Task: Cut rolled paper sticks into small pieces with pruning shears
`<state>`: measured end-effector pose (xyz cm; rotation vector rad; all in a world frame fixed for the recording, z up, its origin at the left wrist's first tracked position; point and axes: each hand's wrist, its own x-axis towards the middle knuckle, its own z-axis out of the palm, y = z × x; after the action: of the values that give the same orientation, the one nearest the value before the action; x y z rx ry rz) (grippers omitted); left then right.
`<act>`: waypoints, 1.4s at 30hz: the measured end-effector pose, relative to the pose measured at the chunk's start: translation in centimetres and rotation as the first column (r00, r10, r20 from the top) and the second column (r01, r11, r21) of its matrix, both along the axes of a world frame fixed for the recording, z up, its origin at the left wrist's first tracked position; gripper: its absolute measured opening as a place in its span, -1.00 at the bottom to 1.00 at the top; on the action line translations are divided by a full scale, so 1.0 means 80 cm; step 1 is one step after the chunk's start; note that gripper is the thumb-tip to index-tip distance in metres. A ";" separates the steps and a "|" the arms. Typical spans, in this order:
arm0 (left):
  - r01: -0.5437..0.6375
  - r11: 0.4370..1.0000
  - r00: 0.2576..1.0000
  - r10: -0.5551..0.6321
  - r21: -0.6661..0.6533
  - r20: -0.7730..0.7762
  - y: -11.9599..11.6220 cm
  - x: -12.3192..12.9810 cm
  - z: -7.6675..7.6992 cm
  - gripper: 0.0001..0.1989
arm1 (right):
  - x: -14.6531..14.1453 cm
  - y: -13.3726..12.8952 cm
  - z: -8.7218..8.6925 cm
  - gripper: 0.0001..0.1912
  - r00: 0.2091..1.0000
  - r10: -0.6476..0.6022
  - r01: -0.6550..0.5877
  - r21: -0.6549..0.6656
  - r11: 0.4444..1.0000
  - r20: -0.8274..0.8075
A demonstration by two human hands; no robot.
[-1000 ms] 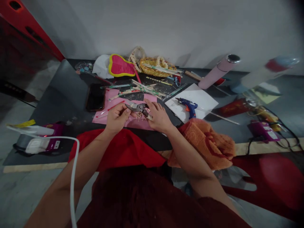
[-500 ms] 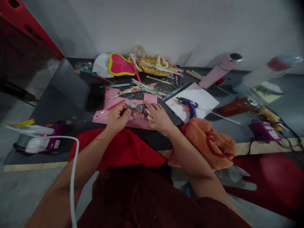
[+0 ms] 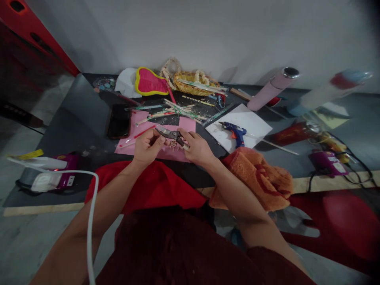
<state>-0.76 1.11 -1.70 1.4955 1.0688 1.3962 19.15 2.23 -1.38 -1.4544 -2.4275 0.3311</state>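
Observation:
My right hand (image 3: pixel 198 147) is wrapped round the handles of the pruning shears (image 3: pixel 172 135), whose blades point left. My left hand (image 3: pixel 147 145) is pinched at the blade tips, on something too small to make out. Beneath the shears, a small pile of cut pieces (image 3: pixel 173 145) lies on pink paper (image 3: pixel 160 154). A red pen-like stick (image 3: pixel 144 132) rests on the paper beside my left hand. Several rolled paper sticks (image 3: pixel 181 109) lie crossed just behind the hands.
A phone (image 3: pixel 119 121) lies left of the paper. To the right are a blue glue gun (image 3: pixel 236 132) on a white board (image 3: pixel 257 123), an orange towel (image 3: pixel 257 178) and a pink flask (image 3: pixel 271 90). Behind stand a yellow basket (image 3: pixel 194 89) and a pink-yellow shape (image 3: pixel 151 82).
The shears' blades look closer together than before. My two hands have stayed in nearly the same place, and the view has shifted slightly.

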 end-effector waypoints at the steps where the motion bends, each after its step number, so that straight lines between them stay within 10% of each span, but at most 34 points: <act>1: -0.007 1.000 1.000 0.007 0.009 -0.007 0.000 0.000 -0.001 -0.82 | 0.000 0.001 0.000 -0.39 1.000 -0.005 0.005 0.001 1.000 0.006; 14: 0.119 0.987 0.985 -0.103 -0.110 0.141 -0.001 0.000 -0.003 -0.76 | 0.008 0.005 0.004 -0.25 0.999 0.032 -0.034 0.047 0.998 0.027; 42: -0.045 0.996 0.995 0.051 -0.081 0.084 0.005 0.003 -0.005 -0.78 | 0.008 0.016 -0.024 -0.53 0.965 -0.038 0.067 0.102 0.993 -0.259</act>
<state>-0.54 1.52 -2.11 1.3487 1.0998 1.4221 19.80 3.53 -3.32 -1.3359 -2.1626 0.3455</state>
